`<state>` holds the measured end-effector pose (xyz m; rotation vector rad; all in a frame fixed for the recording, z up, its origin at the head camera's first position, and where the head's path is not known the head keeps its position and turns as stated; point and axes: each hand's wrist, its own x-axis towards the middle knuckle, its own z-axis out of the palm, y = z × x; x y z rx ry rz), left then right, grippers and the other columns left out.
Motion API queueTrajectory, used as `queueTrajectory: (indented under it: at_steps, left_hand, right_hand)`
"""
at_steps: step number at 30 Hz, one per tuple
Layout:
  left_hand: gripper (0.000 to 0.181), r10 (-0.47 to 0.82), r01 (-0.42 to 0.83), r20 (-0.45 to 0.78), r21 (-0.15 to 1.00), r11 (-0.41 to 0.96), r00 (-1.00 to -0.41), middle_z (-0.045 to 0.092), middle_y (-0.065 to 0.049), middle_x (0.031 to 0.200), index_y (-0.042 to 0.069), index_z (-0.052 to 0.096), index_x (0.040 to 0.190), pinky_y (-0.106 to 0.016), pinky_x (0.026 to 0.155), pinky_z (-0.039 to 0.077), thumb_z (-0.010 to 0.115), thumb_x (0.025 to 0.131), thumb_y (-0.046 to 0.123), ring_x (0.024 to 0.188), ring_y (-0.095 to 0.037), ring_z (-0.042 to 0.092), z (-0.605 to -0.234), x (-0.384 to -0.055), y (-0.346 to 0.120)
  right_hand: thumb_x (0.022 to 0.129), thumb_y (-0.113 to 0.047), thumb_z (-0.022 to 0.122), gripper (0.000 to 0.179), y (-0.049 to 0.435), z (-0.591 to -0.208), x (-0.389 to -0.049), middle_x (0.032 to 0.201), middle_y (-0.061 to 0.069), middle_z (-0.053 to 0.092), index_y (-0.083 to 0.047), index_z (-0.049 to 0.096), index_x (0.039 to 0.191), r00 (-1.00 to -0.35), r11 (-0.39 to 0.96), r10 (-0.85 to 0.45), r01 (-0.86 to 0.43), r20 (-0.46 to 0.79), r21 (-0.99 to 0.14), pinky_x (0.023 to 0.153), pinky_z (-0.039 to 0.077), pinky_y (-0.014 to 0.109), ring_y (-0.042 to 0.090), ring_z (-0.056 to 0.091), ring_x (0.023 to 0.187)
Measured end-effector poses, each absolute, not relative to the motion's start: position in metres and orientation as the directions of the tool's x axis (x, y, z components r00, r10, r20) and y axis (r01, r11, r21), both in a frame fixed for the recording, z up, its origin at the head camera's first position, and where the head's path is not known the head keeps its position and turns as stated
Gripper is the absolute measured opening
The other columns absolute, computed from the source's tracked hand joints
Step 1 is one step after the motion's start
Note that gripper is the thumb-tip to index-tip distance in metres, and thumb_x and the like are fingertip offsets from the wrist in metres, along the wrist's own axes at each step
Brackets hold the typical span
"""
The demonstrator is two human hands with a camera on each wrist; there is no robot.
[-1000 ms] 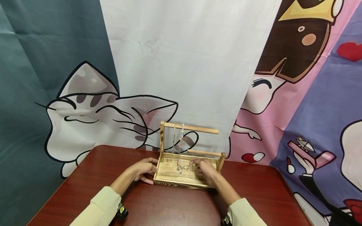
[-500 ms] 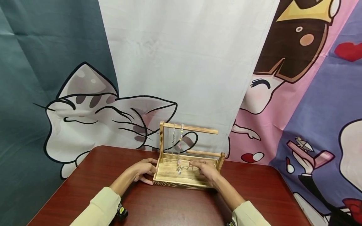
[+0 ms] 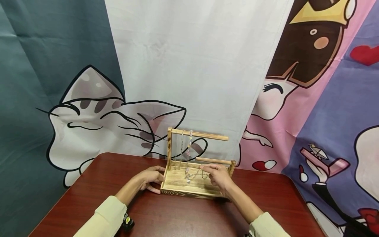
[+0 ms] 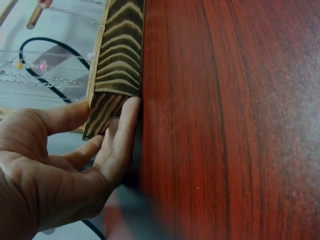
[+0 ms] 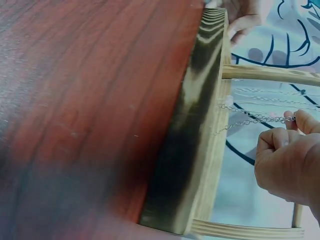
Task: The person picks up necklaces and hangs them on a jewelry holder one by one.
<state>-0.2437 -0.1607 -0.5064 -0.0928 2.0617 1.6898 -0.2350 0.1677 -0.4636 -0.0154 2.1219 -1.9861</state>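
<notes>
A wooden jewelry stand [image 3: 192, 194] has a tray base, a tall upper bar and a low bar. My left hand [image 3: 152, 179] holds the tray's left end; in the left wrist view its thumb and fingers lie around the dark-grained corner [image 4: 111, 107]. My right hand [image 3: 220, 179] is over the tray's right part. Its fingertips pinch a silver chain necklace [image 5: 260, 118], which slants from the fingers to a small heap in the tray. A beaded necklace [image 3: 189, 144] and a thin chain [image 3: 182, 144] hang from the upper bar [image 3: 211, 135]. The chain's far end is unclear.
The stand is on a reddish-brown table [image 3: 183, 217] with rounded back corners. Behind it hangs a cloth backdrop [image 3: 195, 65] printed with cartoon figures. The low bar [image 3: 214, 160] is just behind my right hand.
My right hand has moved slightly up and to the right, drawing part of the chain out of the tray. The left hand stays at the tray's end.
</notes>
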Motion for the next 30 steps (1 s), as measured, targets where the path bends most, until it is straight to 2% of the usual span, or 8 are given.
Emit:
queueTrajectory:
  at_steps: [7,9,14,16,21,23,30]
  left_hand:
    - [0.061,0.241,-0.343,-0.396,0.910,0.234,-0.886,0.072,-0.024,0.128,-0.002,0.047,0.157,-0.052,0.077,0.073,0.064,0.099,-0.002,0.106,-0.028,0.076,-0.505,-0.243,-0.161]
    - [0.061,0.240,-0.344,-0.397,0.909,0.234,-0.886,0.073,-0.024,0.128,-0.002,0.047,0.157,-0.052,0.077,0.073,0.064,0.099,-0.002,0.106,-0.028,0.076,-0.505,-0.242,-0.160]
    - [0.061,0.239,-0.343,-0.395,0.910,0.233,-0.887,0.073,-0.024,0.128,-0.001,0.047,0.157,-0.053,0.077,0.073,0.064,0.098,-0.002,0.105,-0.028,0.077,-0.505,-0.242,-0.160]
    - [0.061,0.239,-0.342,-0.396,0.910,0.235,-0.887,0.073,-0.024,0.127,-0.001,0.047,0.157,-0.053,0.077,0.073,0.065,0.098,-0.001,0.105,-0.027,0.077,-0.506,-0.243,-0.160]
    - [0.061,0.242,-0.340,-0.397,0.908,0.243,-0.885,0.074,-0.023,0.126,-0.001,0.047,0.157,-0.052,0.076,0.073,0.064,0.099,-0.001,0.105,-0.027,0.077,-0.507,-0.245,-0.159]
    - [0.061,0.243,-0.338,-0.395,0.909,0.244,-0.886,0.073,-0.024,0.125,-0.001,0.048,0.157,-0.052,0.076,0.073,0.065,0.099,-0.001,0.106,-0.028,0.077,-0.507,-0.245,-0.159]
    - [0.062,0.247,-0.329,-0.388,0.911,0.248,-0.888,0.068,-0.026,0.130,-0.003,0.044,0.159,-0.054,0.078,0.073,0.064,0.101,0.000,0.112,-0.031,0.076,-0.506,-0.245,-0.160]
  right_hand:
    - [0.104,-0.022,0.081,0.032,0.168,-0.444,-0.237,0.060,-0.011,0.036,-0.001,0.082,0.129,-0.972,0.052,-0.182,0.139,-0.147,-0.989,0.049,0.024,0.018,0.004,0.025,0.053]
    - [0.105,-0.021,0.080,0.033,0.168,-0.438,-0.238,0.064,-0.011,0.043,0.000,0.081,0.131,-0.974,0.051,-0.183,0.128,-0.135,-0.990,0.050,0.024,0.018,0.004,0.026,0.053]
    - [0.106,-0.021,0.079,0.032,0.169,-0.425,-0.240,0.062,-0.012,0.044,0.001,0.081,0.130,-0.973,0.054,-0.208,0.086,-0.095,-0.995,0.051,0.026,0.018,0.004,0.029,0.052]
    - [0.106,-0.021,0.078,0.032,0.170,-0.420,-0.241,0.058,-0.011,0.039,0.001,0.081,0.129,-0.972,0.055,-0.217,0.075,-0.085,-0.996,0.051,0.026,0.019,0.004,0.030,0.052]
    - [0.106,-0.027,0.079,0.029,0.172,-0.409,-0.242,0.057,-0.010,0.042,-0.008,0.084,0.128,-0.973,0.064,-0.218,0.058,-0.070,-0.996,0.052,0.028,0.020,0.006,0.031,0.053]
    - [0.106,-0.029,0.080,0.027,0.172,-0.405,-0.241,0.057,-0.009,0.040,-0.011,0.085,0.126,-0.974,0.067,-0.220,0.048,-0.062,-0.997,0.053,0.028,0.020,0.007,0.031,0.053]
    - [0.107,-0.028,0.079,0.024,0.171,-0.392,-0.240,0.057,-0.009,0.040,-0.012,0.086,0.123,-0.973,0.063,-0.227,0.020,-0.034,-0.998,0.055,0.029,0.023,0.008,0.031,0.053]
